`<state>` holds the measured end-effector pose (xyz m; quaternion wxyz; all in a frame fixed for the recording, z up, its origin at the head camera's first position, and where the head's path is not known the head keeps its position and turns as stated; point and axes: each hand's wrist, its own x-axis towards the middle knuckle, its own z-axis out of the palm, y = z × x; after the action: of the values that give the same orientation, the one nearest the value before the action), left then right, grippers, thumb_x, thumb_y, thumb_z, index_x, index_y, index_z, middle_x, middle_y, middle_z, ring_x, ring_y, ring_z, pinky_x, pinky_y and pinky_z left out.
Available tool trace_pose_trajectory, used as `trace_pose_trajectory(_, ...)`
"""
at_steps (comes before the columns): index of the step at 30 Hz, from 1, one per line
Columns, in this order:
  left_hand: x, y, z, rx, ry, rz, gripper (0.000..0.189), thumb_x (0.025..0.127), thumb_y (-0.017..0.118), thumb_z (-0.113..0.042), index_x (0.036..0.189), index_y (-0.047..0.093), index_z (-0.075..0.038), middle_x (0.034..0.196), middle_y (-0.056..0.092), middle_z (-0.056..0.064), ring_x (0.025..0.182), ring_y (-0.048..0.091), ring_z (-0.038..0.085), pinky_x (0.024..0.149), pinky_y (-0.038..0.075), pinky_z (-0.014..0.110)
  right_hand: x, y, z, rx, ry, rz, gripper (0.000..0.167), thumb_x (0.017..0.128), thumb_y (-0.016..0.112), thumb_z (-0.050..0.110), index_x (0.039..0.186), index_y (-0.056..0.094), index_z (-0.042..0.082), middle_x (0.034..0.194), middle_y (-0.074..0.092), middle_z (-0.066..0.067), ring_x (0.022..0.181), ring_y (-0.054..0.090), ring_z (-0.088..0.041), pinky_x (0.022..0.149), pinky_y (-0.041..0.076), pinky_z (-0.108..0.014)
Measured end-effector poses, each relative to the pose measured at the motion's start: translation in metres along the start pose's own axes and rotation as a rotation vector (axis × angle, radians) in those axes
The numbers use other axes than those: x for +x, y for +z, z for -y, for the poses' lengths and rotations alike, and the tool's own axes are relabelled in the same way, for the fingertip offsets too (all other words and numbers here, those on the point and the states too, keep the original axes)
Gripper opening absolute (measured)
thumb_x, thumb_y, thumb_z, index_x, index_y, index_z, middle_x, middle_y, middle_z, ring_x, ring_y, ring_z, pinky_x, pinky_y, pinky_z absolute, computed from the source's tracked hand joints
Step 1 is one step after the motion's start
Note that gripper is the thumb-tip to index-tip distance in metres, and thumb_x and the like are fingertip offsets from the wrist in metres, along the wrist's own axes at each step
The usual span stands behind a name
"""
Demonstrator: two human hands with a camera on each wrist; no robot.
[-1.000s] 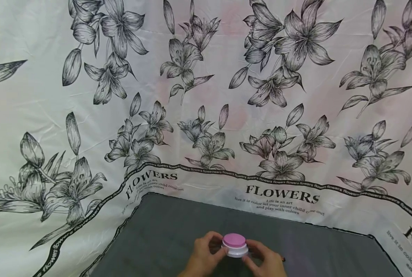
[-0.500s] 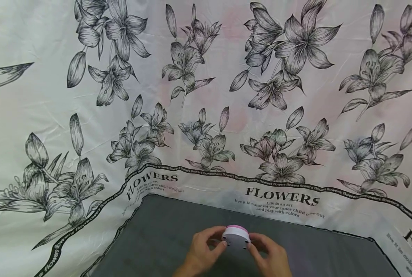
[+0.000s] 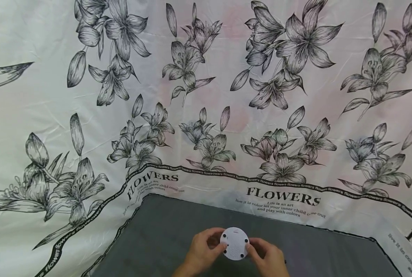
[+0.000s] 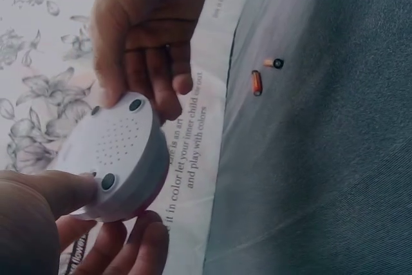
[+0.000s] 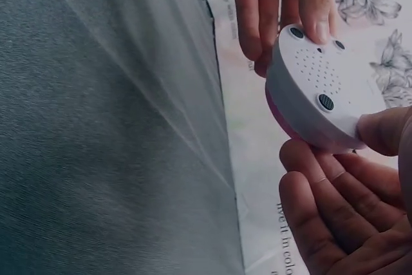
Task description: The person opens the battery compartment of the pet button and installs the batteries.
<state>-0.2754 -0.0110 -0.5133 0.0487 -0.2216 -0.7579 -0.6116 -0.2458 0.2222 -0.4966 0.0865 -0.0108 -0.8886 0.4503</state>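
Held up between both hands is a round white button device (image 3: 234, 243), its underside turned toward the head camera. That underside has small dark round feet and a patch of tiny holes. Its pink top faces away, with only a pink edge showing in the right wrist view (image 5: 283, 115). My left hand (image 3: 203, 248) pinches the left rim, thumb on the underside and fingers behind. On the opposite rim, my right hand (image 3: 267, 257) pinches it the same way, as the left wrist view also shows.
Two small orange-and-black batteries, one lying (image 4: 257, 83) and another close by (image 4: 273, 63), are on the grey cloth-covered table (image 3: 171, 223). A white curtain-like sheet (image 3: 212, 88) printed with black flowers and lettering rises behind the table and along its sides.
Both hands have tipped the button device over: its pink top faced up a second ago, and now the white underside shows. The hands keep their grip at either side.
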Motion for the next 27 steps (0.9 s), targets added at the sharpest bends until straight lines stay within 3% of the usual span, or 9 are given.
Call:
trace_pose_trajectory(4, -0.002, 0.0, 0.005, -0.001, -0.053, 0.021, 0.029, 0.094, 0.084, -0.011, 0.122, 0.078, -0.004, 0.098, 0.079, 0.005, 0.082, 0.07, 0.003, 0.074, 0.057, 0.02, 0.0, 0.005, -0.008, 0.031, 0.048, 0.077, 0.034, 0.102, 0.075, 0.027, 0.119, 0.077, -0.004, 0.093, 0.081, -0.003, 0.077, 0.074, -0.016, 0.066, 0.061, -0.032)
trace_pose_trajectory(10, -0.005, 0.001, 0.019, 0.003, -0.188, 0.057, 0.024, 0.093, 0.083, -0.01, 0.116, 0.08, -0.003, 0.093, 0.077, 0.003, 0.079, 0.066, 0.009, 0.068, 0.053, 0.023, 0.0, 0.014, -0.022, 0.011, 0.082, 0.166, 0.042, 0.101, 0.075, 0.029, 0.123, 0.075, -0.007, 0.093, 0.081, -0.003, 0.079, 0.076, -0.018, 0.072, 0.062, -0.038)
trace_pose_trajectory(15, -0.008, 0.003, 0.03, -0.071, -0.329, 0.09, 0.024, 0.094, 0.081, -0.007, 0.116, 0.078, 0.0, 0.098, 0.081, 0.008, 0.086, 0.075, 0.017, 0.072, 0.063, 0.033, 0.0, 0.02, -0.03, -0.032, 0.158, 0.244, 0.047, 0.101, 0.075, 0.033, 0.123, 0.075, -0.008, 0.094, 0.081, -0.005, 0.083, 0.076, -0.02, 0.078, 0.063, -0.045)
trace_pose_trajectory(19, -0.011, 0.005, 0.035, -0.141, -0.405, 0.106, 0.021, 0.094, 0.08, -0.003, 0.114, 0.078, 0.002, 0.094, 0.081, 0.01, 0.082, 0.078, 0.02, 0.07, 0.066, 0.037, 0.0, 0.022, -0.039, -0.042, 0.152, 0.311, 0.045, 0.102, 0.072, 0.034, 0.119, 0.076, -0.007, 0.094, 0.081, -0.006, 0.084, 0.076, -0.021, 0.078, 0.062, -0.048)
trace_pose_trajectory(23, -0.016, 0.007, 0.041, -0.155, -0.431, 0.115, 0.018, 0.092, 0.08, -0.002, 0.11, 0.079, 0.001, 0.089, 0.08, 0.008, 0.075, 0.08, 0.022, 0.068, 0.065, 0.035, 0.012, 0.034, -0.075, -0.013, 0.161, 0.371, 0.044, 0.102, 0.072, 0.038, 0.118, 0.078, -0.003, 0.094, 0.081, -0.004, 0.084, 0.075, -0.019, 0.078, 0.062, -0.047)
trace_pose_trajectory(27, -0.018, 0.009, 0.047, -0.138, -0.447, 0.119, 0.016, 0.092, 0.081, -0.002, 0.108, 0.079, 0.0, 0.087, 0.081, 0.009, 0.075, 0.081, 0.024, 0.069, 0.066, 0.036, 0.023, 0.046, -0.107, -0.017, 0.221, 0.409, 0.046, 0.101, 0.074, 0.043, 0.12, 0.078, 0.001, 0.098, 0.081, -0.004, 0.086, 0.074, -0.018, 0.081, 0.062, -0.046)
